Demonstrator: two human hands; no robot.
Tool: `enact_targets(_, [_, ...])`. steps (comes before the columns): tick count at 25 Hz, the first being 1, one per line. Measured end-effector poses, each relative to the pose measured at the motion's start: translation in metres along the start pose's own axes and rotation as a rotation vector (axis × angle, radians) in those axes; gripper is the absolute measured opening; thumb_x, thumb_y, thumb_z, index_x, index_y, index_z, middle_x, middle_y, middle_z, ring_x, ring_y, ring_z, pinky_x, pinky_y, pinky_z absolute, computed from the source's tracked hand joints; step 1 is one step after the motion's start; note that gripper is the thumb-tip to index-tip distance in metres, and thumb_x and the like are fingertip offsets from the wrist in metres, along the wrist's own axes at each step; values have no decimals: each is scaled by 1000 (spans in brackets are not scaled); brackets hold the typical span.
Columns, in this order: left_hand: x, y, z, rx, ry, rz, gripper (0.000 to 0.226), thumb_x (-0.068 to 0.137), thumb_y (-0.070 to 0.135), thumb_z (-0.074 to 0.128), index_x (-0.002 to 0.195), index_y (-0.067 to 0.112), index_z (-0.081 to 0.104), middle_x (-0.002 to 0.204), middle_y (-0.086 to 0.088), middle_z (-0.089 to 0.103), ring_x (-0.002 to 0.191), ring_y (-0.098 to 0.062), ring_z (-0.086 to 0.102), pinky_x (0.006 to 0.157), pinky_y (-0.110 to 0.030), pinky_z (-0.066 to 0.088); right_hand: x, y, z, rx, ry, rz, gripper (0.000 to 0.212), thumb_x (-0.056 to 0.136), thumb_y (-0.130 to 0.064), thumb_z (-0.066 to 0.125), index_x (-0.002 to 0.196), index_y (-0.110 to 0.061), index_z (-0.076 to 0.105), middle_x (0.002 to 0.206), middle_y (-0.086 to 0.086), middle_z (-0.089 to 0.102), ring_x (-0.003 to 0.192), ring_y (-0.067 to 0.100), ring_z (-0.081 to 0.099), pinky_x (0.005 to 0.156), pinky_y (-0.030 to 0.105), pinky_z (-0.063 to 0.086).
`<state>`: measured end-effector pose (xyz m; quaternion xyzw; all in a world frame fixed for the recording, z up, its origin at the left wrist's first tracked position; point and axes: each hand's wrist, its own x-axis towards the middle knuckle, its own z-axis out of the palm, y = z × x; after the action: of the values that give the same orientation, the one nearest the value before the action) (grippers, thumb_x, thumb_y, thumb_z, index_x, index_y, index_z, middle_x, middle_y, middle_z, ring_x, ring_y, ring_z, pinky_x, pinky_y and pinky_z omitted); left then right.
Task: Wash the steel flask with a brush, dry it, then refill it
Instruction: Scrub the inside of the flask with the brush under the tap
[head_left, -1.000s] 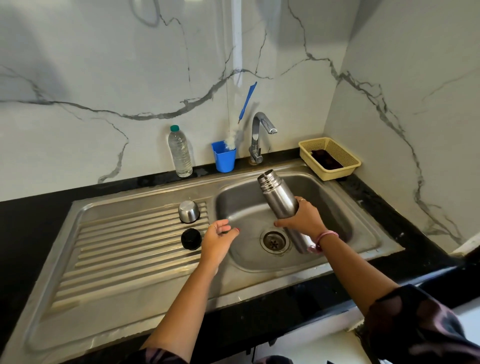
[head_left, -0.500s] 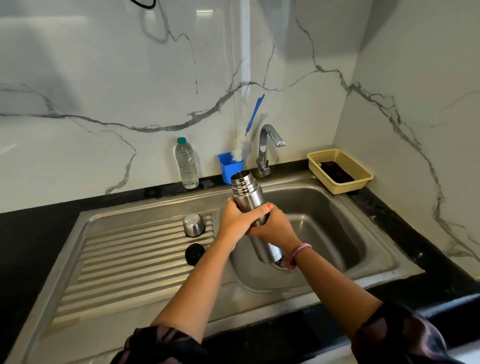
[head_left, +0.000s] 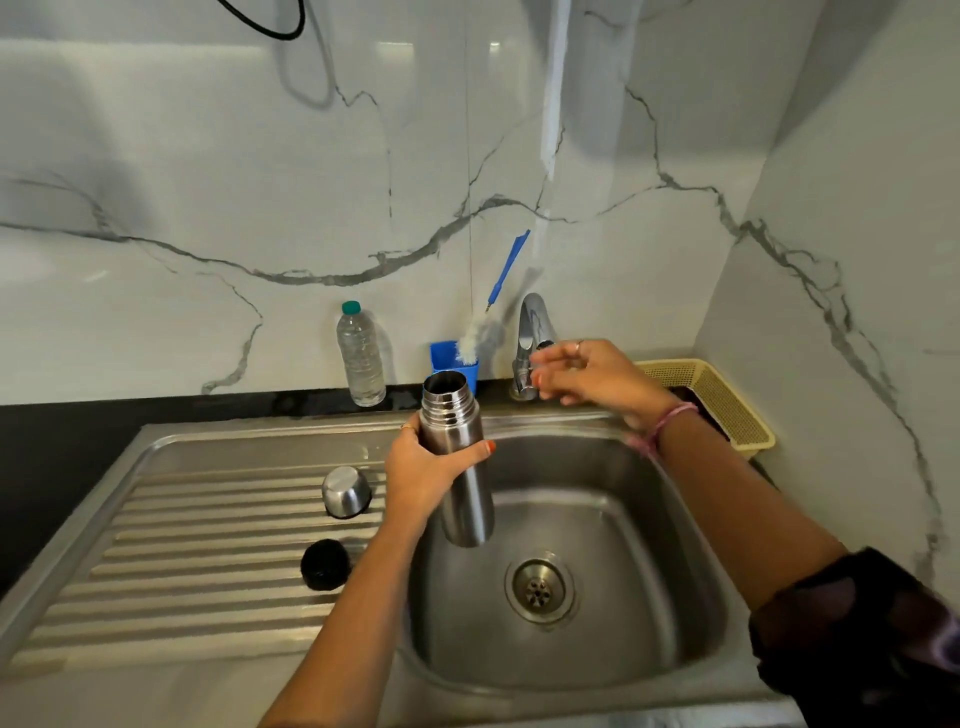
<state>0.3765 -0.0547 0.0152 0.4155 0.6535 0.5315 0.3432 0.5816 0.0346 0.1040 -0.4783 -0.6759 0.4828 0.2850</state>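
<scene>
The open steel flask (head_left: 460, 457) is held upright over the left side of the sink basin (head_left: 613, 613), with my left hand (head_left: 426, 470) gripping its upper body. My right hand (head_left: 587, 376) is empty, fingers apart, right beside the chrome tap (head_left: 531, 332) at the back of the sink. A bottle brush (head_left: 491, 312) with a blue handle and white bristles leans in a blue cup (head_left: 448, 358) behind the flask. The flask's steel cap (head_left: 345, 491) and black stopper (head_left: 325, 564) lie on the ribbed drainboard.
A clear plastic water bottle (head_left: 360, 361) stands on the black counter against the marble wall. A yellow basket (head_left: 722, 400) sits at the back right corner. The drain (head_left: 540, 587) is at the basin's middle.
The flask passed from my right hand to my left hand. My right hand let go and moved up and back to the tap. The view shifted closer to the sink.
</scene>
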Motion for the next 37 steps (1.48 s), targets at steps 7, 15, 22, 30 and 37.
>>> enact_targets(7, [0, -15, 21, -26, 104, -92, 59, 58, 22, 93, 103, 31, 56, 99, 11, 66, 92, -8, 63, 81, -30, 50, 72, -19, -30, 747, 101, 50, 26, 97, -3, 47, 121, 1, 55, 86, 12, 72, 60, 8, 66, 52, 15, 46])
enact_targets(15, [3, -31, 25, -13, 137, -160, 63, 55, 22, 94, 108, 23, 59, 102, 5, 69, 93, -13, 67, 83, -33, 55, 138, -47, -14, 1202, -24, 200, 27, 96, 6, 36, 121, 9, 44, 101, 32, 62, 68, 25, 71, 60, 23, 58])
enact_targets(22, [16, -31, 20, 1, 94, -180, 58, 55, 20, 94, 99, 29, 58, 100, 5, 70, 91, -13, 67, 79, -29, 54, 164, -56, 8, 1078, -54, 208, 14, 91, 4, 43, 101, 2, 52, 119, 21, 56, 106, 33, 64, 78, 36, 58])
enact_targets(30, [6, -29, 12, 3, 58, -163, 56, 56, 20, 94, 96, 33, 57, 98, 8, 69, 90, -10, 66, 76, -25, 52, 144, -77, -2, 948, -103, -41, 29, 93, -8, 38, 111, -1, 60, 111, 16, 67, 104, 26, 66, 92, 31, 52])
enact_targets(37, [-17, -24, -5, -7, 72, -128, 57, 56, 20, 94, 98, 31, 58, 97, 6, 70, 89, -11, 67, 75, -26, 52, 83, -107, -26, 790, -60, -202, 35, 97, -34, 46, 100, -7, 69, 78, 6, 74, 75, 15, 70, 77, 25, 55])
